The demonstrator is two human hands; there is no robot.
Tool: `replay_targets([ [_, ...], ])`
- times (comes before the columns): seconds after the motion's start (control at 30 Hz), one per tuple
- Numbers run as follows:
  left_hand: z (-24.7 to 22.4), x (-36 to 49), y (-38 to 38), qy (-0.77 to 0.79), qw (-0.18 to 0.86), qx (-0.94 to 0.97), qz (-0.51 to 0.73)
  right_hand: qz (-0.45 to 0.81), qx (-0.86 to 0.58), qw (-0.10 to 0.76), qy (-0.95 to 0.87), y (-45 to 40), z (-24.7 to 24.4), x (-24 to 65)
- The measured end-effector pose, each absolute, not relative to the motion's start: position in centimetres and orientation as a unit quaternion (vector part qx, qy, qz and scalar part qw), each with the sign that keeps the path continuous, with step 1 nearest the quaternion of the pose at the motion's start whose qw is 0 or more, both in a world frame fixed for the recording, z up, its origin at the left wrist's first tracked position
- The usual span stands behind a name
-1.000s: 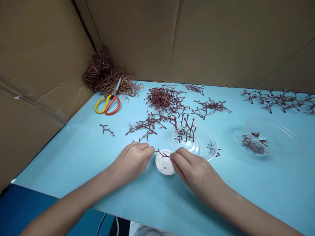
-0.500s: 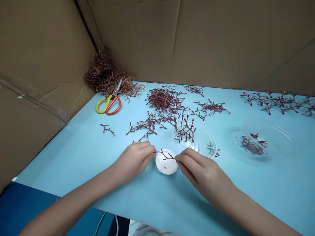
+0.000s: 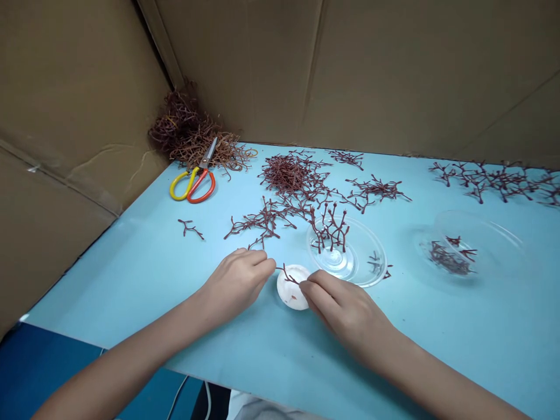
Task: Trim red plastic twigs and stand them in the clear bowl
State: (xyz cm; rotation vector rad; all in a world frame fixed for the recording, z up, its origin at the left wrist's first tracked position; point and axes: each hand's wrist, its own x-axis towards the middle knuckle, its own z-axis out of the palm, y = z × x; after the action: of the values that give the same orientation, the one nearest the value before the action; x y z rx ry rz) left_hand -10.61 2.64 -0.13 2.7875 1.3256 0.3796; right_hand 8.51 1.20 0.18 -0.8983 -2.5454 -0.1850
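Note:
A thin, dark brown forked twig (image 3: pixel 287 276) stretches between my two hands, above a small round white dish (image 3: pixel 292 297). My left hand (image 3: pixel 245 277) pinches its left end between thumb and fingers. At the other end, my right hand (image 3: pixel 339 303) grips the twig with closed fingertips and covers the dish's right edge. Just beyond my right hand lies a clear plastic lid (image 3: pixel 367 256), with several joined twigs (image 3: pixel 330 230) standing on it. Small reddish bits show in the white dish.
Scissors (image 3: pixel 192 185) with yellow and red handles lie at the back left, beside a tangled twig heap (image 3: pixel 196 140). Loose twigs (image 3: pixel 286 175) spread behind the lid, more (image 3: pixel 503 184) at the back right. A clear container (image 3: pixel 450 256) stands right. Cardboard walls (image 3: pixel 371 76) enclose the table.
My right hand has shifted slightly left toward my left hand, covering more of the white dish. The twig stays between both hands.

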Motion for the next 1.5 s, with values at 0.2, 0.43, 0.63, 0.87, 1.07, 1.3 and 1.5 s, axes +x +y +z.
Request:
replay_targets([
  [0.2, -0.1, -10.7, 2.7, 0.417, 0.012, 0.887, 0.200, -0.022, -0.333, 0.262, -0.906, 1.3, 0.7, 9.2],
  [0.43, 0.3, -10.5, 2.6, 0.423, 0.119, 0.849, 0.293, 0.022, -0.372, 0.290, -0.881, 1.2, 1.4, 9.7],
  [0.63, 0.9, -10.6, 2.8, 0.465, 0.222, 0.819, 0.251, 0.058, -0.412, 0.223, -0.882, 1.3, 1.0, 9.2],
  [0.87, 1.4, -11.0, 2.8, 0.474, 0.225, 0.825, 0.209, -0.051, -0.418, 0.108, -0.901, 1.0, 1.2, 7.8],
  [1.07, 1.3, -11.3, 2.9, 0.485, 0.198, 0.835, 0.170, -0.083, -0.412, 0.041, -0.906, 1.2, 1.4, 6.7],
  [1.3, 1.2, -11.4, 2.8, 0.490, 0.144, 0.850, 0.131, -0.050, -0.419, 0.028, -0.906, 1.6, 0.9, 5.9],
  [1.5, 1.6, -11.7, 2.8, 0.495, 0.145, 0.839, 0.174, -0.023, -0.425, 0.086, -0.901, 1.7, 1.0, 6.4],
])
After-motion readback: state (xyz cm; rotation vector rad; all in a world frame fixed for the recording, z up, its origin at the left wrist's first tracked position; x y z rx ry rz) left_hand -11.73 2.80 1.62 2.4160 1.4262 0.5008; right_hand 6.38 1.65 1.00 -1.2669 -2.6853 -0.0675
